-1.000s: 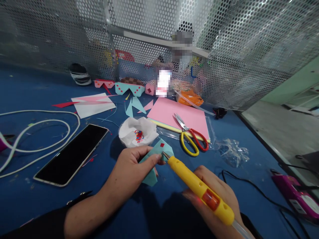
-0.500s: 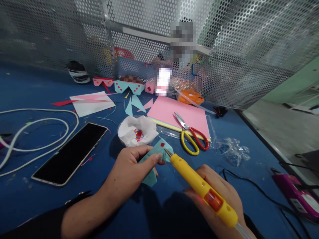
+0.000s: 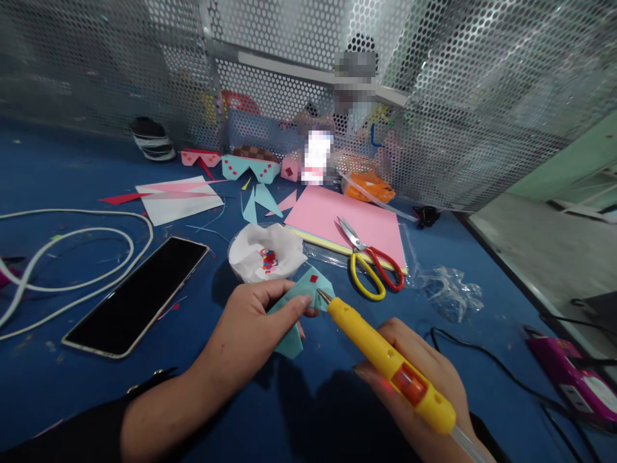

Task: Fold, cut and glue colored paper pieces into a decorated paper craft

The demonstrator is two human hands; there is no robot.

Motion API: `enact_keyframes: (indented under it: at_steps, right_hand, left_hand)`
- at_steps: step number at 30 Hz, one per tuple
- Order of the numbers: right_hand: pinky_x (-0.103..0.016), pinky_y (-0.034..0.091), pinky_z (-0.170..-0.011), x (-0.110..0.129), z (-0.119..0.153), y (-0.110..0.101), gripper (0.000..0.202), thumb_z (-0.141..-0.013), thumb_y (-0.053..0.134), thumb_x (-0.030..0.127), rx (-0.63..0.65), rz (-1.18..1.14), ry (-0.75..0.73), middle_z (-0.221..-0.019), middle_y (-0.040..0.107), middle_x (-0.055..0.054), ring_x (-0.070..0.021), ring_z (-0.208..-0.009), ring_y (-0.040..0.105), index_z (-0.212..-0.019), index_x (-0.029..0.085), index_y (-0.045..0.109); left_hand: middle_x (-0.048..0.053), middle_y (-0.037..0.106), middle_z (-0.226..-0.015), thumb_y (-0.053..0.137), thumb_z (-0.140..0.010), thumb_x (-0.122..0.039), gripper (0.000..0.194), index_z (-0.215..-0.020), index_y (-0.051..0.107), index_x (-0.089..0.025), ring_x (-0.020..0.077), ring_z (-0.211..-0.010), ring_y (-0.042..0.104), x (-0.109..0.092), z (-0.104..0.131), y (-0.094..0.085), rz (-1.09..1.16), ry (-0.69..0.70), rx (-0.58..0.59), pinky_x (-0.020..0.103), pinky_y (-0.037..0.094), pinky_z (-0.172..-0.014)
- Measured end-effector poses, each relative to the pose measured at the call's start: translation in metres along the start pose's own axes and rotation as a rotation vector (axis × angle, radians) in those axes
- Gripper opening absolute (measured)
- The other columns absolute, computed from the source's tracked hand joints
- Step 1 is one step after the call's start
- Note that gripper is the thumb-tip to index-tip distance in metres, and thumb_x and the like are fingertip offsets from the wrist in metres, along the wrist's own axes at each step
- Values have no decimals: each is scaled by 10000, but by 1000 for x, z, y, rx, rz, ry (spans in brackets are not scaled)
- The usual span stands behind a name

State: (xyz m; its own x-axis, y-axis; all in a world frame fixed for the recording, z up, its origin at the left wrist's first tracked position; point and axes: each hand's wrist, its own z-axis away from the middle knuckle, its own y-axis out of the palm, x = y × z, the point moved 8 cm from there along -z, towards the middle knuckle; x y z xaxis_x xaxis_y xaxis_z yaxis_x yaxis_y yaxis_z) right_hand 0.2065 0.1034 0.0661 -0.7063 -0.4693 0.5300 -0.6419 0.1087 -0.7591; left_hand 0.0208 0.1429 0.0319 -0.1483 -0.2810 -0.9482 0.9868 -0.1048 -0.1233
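A folded light-blue paper piece (image 3: 290, 343) with a small red square near its tip is pinched between the thumb and fingers of my left hand (image 3: 258, 321). My right hand (image 3: 424, 373) is wrapped round a yellow glue gun (image 3: 366, 341) with an orange-red switch. The gun's metal nozzle meets the blue paper just right of my left thumb. Just beyond my left hand sits a round bowl lined with white paper (image 3: 241, 251), holding small red, blue and white bits (image 3: 268, 259).
Red-and-yellow scissors (image 3: 367, 276) lie on pink paper sheets (image 3: 318, 215) and the blue table. A black phone (image 3: 139, 296) and a white cable (image 3: 72, 289) are at left. Folded paper shapes (image 3: 250, 169) stand by the mesh. At right are crumpled plastic (image 3: 453, 292) and a purple power strip (image 3: 573, 379).
The glue gun and my right hand have shifted very slightly left and up. My left hand and the blue paper have barely moved.
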Motion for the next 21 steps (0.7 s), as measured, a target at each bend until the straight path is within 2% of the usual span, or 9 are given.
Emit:
enact_keyframes:
  at_steps: [6,14,19,21]
  right_hand:
    - [-238,358,-414,-1,3,-10,403,-920,540,576,-132,54,57,-602,546,46,-105,-451,501,-694,242,526]
    - [-210,380,-413,-4,-2,-3,299,-888,626,461,-41,6,4,-609,546,59,-87,-446,508,-714,231,545]
    - [-230,417,-468,-3,-1,-1,247,-912,590,393,45,-180,19,-658,566,37,-108,-525,545,-735,225,554]
    - [-251,445,-496,-8,2,-9,220,-916,583,401,6,-224,60,-697,601,19,-133,-575,578,-781,227,576]
  left_hand:
    - [-6,629,-520,671,-784,-423,261,-751,749,-176,91,-450,511,3,0,0,19,-36,3,177,354,-433]
    - [-11,623,-514,679,-778,-427,262,-760,757,-178,92,-450,518,5,0,1,47,-38,6,181,369,-442]
    - [-7,639,-539,706,-763,-465,293,-746,745,-175,97,-467,528,2,0,-9,57,-14,-62,185,385,-465]
    - [7,657,-558,717,-744,-505,336,-751,747,-170,102,-465,521,-1,-1,-13,45,11,-72,190,376,-453]
